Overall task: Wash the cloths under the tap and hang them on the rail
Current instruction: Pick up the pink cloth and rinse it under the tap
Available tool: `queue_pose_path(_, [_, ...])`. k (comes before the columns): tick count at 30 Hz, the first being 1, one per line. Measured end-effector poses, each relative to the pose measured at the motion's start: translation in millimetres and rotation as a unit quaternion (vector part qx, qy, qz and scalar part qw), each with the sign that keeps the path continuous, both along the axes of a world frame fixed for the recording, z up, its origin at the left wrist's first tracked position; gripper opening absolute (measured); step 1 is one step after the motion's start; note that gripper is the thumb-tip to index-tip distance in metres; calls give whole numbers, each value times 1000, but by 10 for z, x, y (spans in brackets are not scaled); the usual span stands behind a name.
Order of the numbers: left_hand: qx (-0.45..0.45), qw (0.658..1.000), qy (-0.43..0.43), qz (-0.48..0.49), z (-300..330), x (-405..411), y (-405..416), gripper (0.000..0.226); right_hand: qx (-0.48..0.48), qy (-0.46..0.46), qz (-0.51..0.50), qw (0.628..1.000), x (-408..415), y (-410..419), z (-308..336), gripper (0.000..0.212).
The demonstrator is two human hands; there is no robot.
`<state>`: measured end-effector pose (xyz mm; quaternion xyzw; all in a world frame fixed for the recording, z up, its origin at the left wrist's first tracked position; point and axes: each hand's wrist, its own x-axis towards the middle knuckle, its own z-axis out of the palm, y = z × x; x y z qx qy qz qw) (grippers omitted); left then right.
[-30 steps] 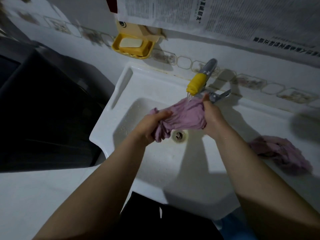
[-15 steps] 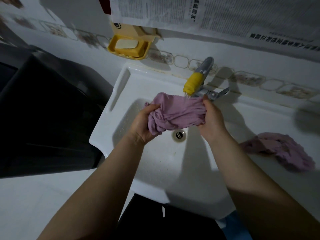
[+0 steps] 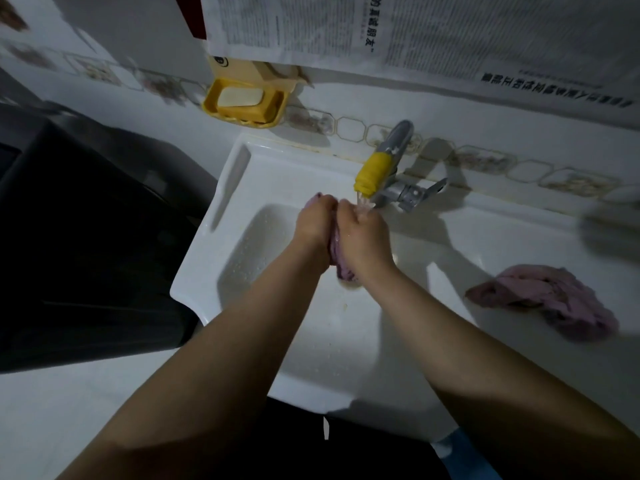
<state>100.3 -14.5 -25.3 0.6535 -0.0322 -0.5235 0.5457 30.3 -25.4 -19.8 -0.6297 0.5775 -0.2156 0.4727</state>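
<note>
Over the white sink [image 3: 242, 244], my left hand [image 3: 313, 225] and my right hand [image 3: 363, 233] are pressed close together, both gripping a bunched purple cloth [image 3: 341, 266]. Most of that cloth is hidden between my palms; only a dark fold shows below my wrists. The tap [image 3: 379, 168] has a yellow spout end, and water runs from it onto my right hand's knuckles. A second purple cloth [image 3: 543, 299] lies crumpled on the sink's right ledge. No rail is in view.
A yellow soap dish [image 3: 242, 114] with a pale bar hangs on the tiled wall above the sink's left corner. Newspaper sheets [image 3: 381, 32] cover the wall above. A dark appliance [image 3: 79, 244] stands left of the sink.
My hands have come together, squeezing the cloth that was stretched between them into a tight bunch under the running water. The view has shifted a little.
</note>
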Motion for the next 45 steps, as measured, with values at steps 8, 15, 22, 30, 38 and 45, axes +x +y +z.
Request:
queue_pose_path(8, [-58,981,82,-164,18,70,180,8,221,-144,37,964,-165,-441,-72,21])
queue_pose_path(15, [-35,965,-30,-259,-78,255,291,36,321,-204,205,902,-455,-478,18,26])
queue_pose_path(22, [-78,993,71,-49,-161,378,288,28,237,23,233,943,-710,-389,-19,16])
queue_pose_path(30, [-25,999,8,-32,-124,119,172,20,116,-62,-33,991,-406,-151,8,38])
queue_pose_path(38, [-7,996,-60,-59,1,-212,92,24,96,-31,-87,991,-108,-305,-3,37])
queue_pose_path(45, [22,989,55,-134,-3,-113,132,20,49,34,-19,998,-36,-377,-1,42])
